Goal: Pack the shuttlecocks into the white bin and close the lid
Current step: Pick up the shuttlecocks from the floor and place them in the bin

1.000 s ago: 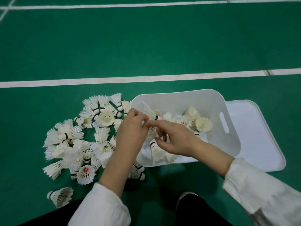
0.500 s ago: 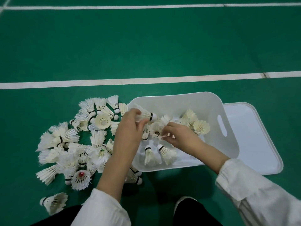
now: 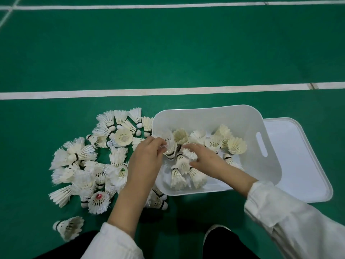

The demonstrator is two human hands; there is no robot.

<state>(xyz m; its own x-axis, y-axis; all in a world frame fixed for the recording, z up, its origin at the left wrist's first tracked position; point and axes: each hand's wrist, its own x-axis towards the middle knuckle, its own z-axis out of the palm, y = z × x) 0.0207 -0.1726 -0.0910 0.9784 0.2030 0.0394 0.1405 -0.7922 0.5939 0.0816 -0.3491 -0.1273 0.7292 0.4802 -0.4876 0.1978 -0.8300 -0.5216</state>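
Note:
The white bin (image 3: 205,111) sits open on the green floor with several shuttlecocks (image 3: 236,145) inside. Its lid (image 3: 302,161) lies flat under and to the right of it. A big pile of white shuttlecocks (image 3: 82,165) covers the floor left of the bin. My left hand (image 3: 145,161) reaches over the bin's left rim and pinches the feathers of a black-banded shuttlecock (image 3: 170,147), cork pointing down. My right hand (image 3: 207,161) is inside the bin, with thumb and forefinger loosely around the feathers of another shuttlecock (image 3: 188,154).
One shuttlecock (image 3: 69,228) lies apart at the lower left. Two more (image 3: 158,200) rest by the bin's front left corner. White court lines (image 3: 168,91) cross the floor behind. My dark trouser legs (image 3: 224,243) are at the bottom edge.
My left hand turned its shuttlecock from lying sideways to cork-down and lowered it into the bin. My right hand shifted slightly right among the packed ones.

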